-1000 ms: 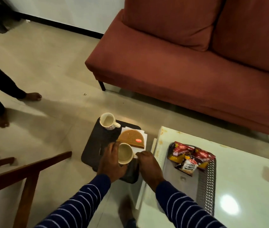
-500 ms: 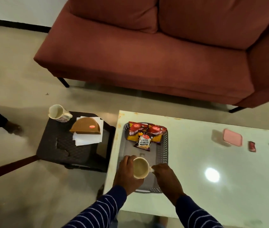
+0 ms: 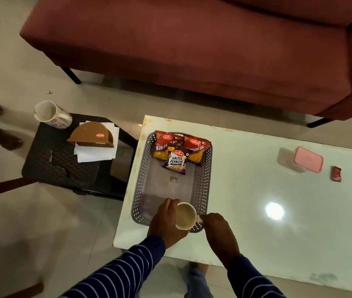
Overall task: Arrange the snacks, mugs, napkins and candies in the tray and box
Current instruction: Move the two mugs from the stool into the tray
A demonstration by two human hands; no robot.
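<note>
I have the cream mug (image 3: 185, 216) in both hands over the near end of the grey perforated tray (image 3: 142, 179) on the white table (image 3: 246, 190): my left hand (image 3: 166, 220) wraps its side, fingers curled round the wall, and my right hand (image 3: 218, 231) pinches the handle, so each grip is closed on the mug. I cannot tell whether its base already touches the tray floor or hangs just above it. The far end of the tray holds three snack packets (image 3: 176, 150), overlapping, well apart from the mug. The second mug (image 3: 51, 114), floral, sits on the dark side table (image 3: 48, 166) beside the brown napkin holder (image 3: 92, 135) and its white napkins (image 3: 97, 153). The pink-lidded box (image 3: 308, 159) and the red candies (image 3: 336, 173) lie on the right of the white table. My worry is the position: the mug is close to the tray's near wall, which itself sits near the table edge. If I let go with the base partly on the rim, it would tilt and could roll off toward the floor. Releasing one hand first could also twist it, since the handle pinch alone is a weak hold. Setting it too central would crowd the second mug and the napkins.
</note>
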